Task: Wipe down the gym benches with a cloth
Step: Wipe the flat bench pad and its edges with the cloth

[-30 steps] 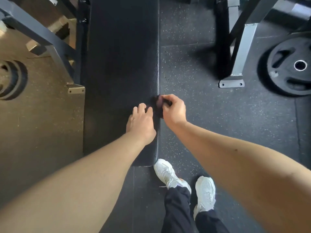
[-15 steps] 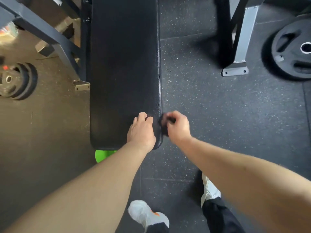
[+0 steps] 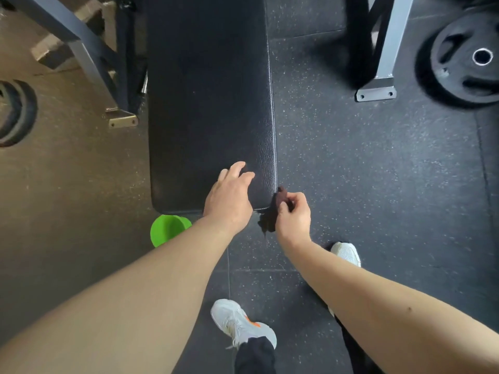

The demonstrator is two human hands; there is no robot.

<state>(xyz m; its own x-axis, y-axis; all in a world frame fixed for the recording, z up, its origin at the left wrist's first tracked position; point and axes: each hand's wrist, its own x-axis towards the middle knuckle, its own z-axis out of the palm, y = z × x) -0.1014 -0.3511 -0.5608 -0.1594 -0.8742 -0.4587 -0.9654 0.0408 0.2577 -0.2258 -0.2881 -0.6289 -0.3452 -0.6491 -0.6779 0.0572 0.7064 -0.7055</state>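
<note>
Your left hand [image 3: 229, 195] rests with fingers loosely spread on the near right corner of the black textured vinyl bench pad [image 3: 210, 103]. Your right hand [image 3: 293, 217] pinches the crumpled dark brown cloth [image 3: 270, 215] between thumb and curled fingers against the pad's right edge at that corner, with the cloth's tail hanging below. A bright green plastic cup [image 3: 167, 229] sits just beside the pad's near end.
</note>
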